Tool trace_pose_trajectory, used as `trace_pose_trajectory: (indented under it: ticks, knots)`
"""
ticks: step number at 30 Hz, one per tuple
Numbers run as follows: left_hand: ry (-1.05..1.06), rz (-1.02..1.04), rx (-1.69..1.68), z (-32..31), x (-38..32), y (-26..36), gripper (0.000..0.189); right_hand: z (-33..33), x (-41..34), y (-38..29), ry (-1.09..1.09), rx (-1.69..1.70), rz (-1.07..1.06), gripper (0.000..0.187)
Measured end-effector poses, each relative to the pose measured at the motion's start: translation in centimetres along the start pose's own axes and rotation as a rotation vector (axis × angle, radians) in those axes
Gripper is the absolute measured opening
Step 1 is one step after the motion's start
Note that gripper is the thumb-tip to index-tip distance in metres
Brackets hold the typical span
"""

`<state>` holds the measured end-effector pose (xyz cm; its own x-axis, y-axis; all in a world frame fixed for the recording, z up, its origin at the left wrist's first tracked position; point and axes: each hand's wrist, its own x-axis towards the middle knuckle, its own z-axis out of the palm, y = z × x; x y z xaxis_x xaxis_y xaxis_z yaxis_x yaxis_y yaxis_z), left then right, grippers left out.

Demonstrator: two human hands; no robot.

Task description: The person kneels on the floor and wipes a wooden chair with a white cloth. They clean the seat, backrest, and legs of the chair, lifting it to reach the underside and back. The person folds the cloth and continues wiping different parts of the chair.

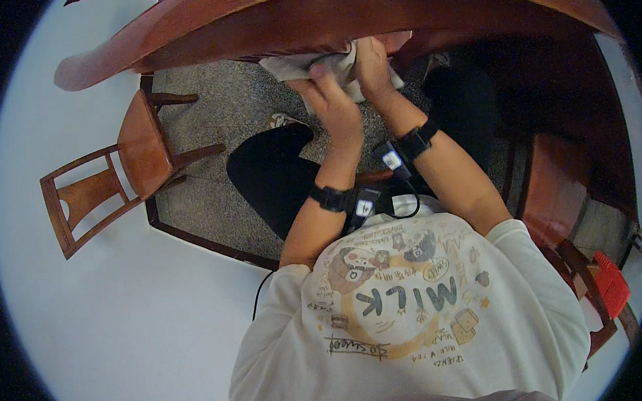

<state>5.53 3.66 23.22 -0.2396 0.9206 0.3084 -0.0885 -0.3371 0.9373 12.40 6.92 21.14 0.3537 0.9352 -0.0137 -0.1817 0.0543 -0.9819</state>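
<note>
A pale cloth (343,66) hangs crumpled between my two hands, just below the edge of a reddish-brown wooden table (270,20). My left hand (334,106) is at the cloth's lower left side, thumb raised against it; its fingers are blurred and partly hidden, so its hold is unclear. On the right, my right hand (374,69) has its fingers closed on the cloth, close to the wood under the tabletop. Both wrists wear black straps with small devices, joined by a cable. The far side of the cloth is hidden.
A wooden chair (144,146) stands at the left on the speckled floor (204,119), beside a white wall (90,318). Another wooden seat (556,179) is at the right, with a red plastic object (609,284) near it. My knees are bent under the table's edge.
</note>
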Motion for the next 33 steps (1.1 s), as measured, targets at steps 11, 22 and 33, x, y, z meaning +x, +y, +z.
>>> trace_pose_trajectory:
  ticks: [11,22,33]
  knots:
    - [-0.206,-0.791,-0.204,-2.4,-2.5,-8.7,0.061,-3.2,-1.4,6.8,0.126,0.416,0.463,0.042]
    - [-0.118,-1.083,-0.387,-5.5,-3.7,-9.1,0.059,-5.0,-2.3,6.4,0.150,0.663,0.468,0.036]
    - [0.156,0.257,0.274,-3.4,2.2,3.1,0.056,-2.1,-1.9,-2.8,0.074,0.077,-0.609,0.038]
